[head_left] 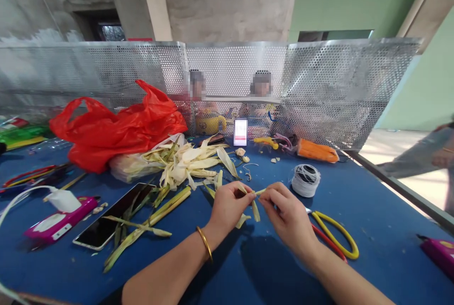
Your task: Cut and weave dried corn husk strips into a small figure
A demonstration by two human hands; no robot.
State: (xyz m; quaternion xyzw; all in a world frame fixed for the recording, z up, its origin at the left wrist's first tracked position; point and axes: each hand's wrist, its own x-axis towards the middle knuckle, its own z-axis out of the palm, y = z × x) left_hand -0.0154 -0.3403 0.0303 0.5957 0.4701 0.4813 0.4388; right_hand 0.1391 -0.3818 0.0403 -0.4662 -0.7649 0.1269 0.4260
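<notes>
Above the middle of the blue table, my left hand (229,204) pinches a pale strip of corn husk (256,210), whose end hangs below the fingertips. Just to its right, my right hand (286,208) has thumb and fingers closed on the other end of the strip. Another piece of husk (243,221) shows under the left fingers. Beyond the left hand lies a heap of dried corn husks (191,161). Close to the right hand are scissors (336,234) with red and yellow handles, and a spool of white thread (305,180).
A red plastic bag (120,127) lies behind the husks. At left are a phone (115,215), green stalks (149,224) and a magenta power strip (62,220) with a white charger (64,199). A perforated metal screen (319,92) stands behind; two people sit beyond it. Another person stands at far right.
</notes>
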